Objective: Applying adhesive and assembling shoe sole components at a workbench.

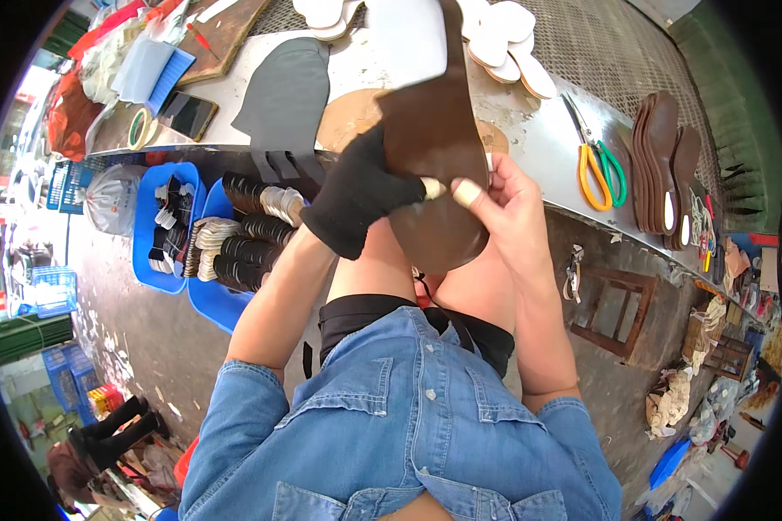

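A dark brown leather-like sheet (434, 130) with a narrow upper strip and a rounded lower end hangs over my lap. My left hand (361, 191), in a black glove with bare fingertips, grips its left side, thumb on the front. At the right edge my right hand (510, 208), bare, pinches it between thumb and fingers. The fingers behind the sheet are partly hidden. Left of it, a dark grey cut piece (288, 91) with strips lies over the table edge. Behind it shows a tan piece (346, 117), partly covered.
The metal-topped table (554, 169) bears orange-and-green-handled scissors (601, 169), stacked brown sole-shaped pieces (654, 148), white sole-shaped pieces (502, 39), a phone (188, 116) and a tape roll (142, 128). Blue bins (167, 273) with shoe parts stand lower left. A wooden stool (617, 308) is at right.
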Demonstrator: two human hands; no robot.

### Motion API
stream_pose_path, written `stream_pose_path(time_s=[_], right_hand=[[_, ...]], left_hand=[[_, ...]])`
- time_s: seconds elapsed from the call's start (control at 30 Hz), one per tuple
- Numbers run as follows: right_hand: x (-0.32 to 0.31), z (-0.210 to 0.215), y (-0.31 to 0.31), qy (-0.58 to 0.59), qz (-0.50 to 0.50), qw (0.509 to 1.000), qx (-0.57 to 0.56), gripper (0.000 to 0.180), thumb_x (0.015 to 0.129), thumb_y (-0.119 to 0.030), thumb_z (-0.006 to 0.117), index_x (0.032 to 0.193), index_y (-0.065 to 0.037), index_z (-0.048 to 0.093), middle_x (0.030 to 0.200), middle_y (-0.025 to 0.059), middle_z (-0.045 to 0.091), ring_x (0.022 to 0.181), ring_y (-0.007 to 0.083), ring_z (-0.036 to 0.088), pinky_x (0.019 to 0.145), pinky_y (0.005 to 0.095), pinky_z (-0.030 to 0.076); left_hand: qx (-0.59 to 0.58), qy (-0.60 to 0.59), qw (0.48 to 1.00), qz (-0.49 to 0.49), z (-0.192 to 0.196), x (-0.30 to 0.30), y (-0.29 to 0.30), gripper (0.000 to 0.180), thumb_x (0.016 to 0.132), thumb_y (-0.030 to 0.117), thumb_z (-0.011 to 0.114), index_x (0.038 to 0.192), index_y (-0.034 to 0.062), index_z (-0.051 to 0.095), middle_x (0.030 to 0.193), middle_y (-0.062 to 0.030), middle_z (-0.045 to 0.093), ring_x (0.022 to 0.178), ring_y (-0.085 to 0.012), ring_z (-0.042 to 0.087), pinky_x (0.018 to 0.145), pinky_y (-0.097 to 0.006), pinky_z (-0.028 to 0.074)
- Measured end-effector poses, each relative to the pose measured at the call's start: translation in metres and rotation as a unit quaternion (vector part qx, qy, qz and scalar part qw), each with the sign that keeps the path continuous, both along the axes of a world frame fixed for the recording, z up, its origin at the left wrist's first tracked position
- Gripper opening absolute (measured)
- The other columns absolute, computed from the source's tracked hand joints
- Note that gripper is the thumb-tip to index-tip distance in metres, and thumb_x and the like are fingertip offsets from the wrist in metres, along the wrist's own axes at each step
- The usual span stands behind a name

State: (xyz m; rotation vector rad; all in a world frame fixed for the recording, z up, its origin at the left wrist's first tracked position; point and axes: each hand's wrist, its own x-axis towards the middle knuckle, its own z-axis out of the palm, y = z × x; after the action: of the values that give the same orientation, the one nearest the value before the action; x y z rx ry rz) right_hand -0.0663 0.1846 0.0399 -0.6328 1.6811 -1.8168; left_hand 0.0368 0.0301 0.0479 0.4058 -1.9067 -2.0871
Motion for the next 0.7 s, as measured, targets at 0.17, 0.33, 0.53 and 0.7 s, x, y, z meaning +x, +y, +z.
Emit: stream_pose_path(time_s=[0.17, 0.33, 0.53, 0.7], right_hand=[[-0.006, 0.001, -0.001, -0.077, 0.018, 0.997, -0.026, 0.018, 0.088, -0.015, 0.06, 0.096, 0.002, 0.058, 0.077, 0.0009, 0.062, 0.068, 0.0026, 0.052, 0.062, 0.0178, 0.041], [-0.001, 0.002, -0.003, -0.059, -0.011, 0.998, -0.026, 0.016, 0.089, -0.014, 0.058, 0.096, 0.001, 0.058, 0.078, 0.0012, 0.062, 0.069, 0.0036, 0.054, 0.063, 0.0177, 0.042], [0.019, -0.003, 0.0, -0.064, 0.028, 0.993, -0.091, 0.021, 0.084, -0.001, 0.06, 0.103, 0.001, 0.051, 0.089, 0.0047, 0.061, 0.078, 0.0058, 0.056, 0.068, 0.0195, 0.045], [0.012, -0.013, 0.017, -0.066, 0.042, 0.993, -0.083, 0.019, 0.086, -0.005, 0.058, 0.103, 0.001, 0.052, 0.09, 0.0061, 0.061, 0.079, 0.0083, 0.057, 0.068, 0.0199, 0.045]], left_hand=[[-0.072, -0.006, 0.997, -0.008, 0.015, -0.001, 0.006, 0.055, 0.065, 0.01, 0.073, 0.115, -0.0009, 0.054, 0.095, -0.0061, 0.064, 0.087, -0.0153, 0.059, 0.078, -0.029, 0.049], [-0.148, 0.067, 0.979, 0.12, 0.008, 0.005, 0.018, 0.05, 0.064, 0.014, 0.073, 0.11, 0.0, 0.058, 0.094, -0.0084, 0.066, 0.085, -0.0163, 0.061, 0.077, -0.031, 0.049], [-0.19, -0.128, 0.97, 0.083, 0.021, -0.002, -0.006, 0.027, 0.077, 0.014, 0.065, 0.1, 0.0008, 0.065, 0.092, -0.0103, 0.067, 0.077, -0.0148, 0.061, 0.068, -0.029, 0.048], [-0.043, 0.003, 0.998, 0.048, 0.017, -0.006, -0.013, 0.027, 0.079, 0.015, 0.066, 0.102, 0.0002, 0.063, 0.086, -0.007, 0.065, 0.078, -0.0116, 0.058, 0.07, -0.027, 0.046]])
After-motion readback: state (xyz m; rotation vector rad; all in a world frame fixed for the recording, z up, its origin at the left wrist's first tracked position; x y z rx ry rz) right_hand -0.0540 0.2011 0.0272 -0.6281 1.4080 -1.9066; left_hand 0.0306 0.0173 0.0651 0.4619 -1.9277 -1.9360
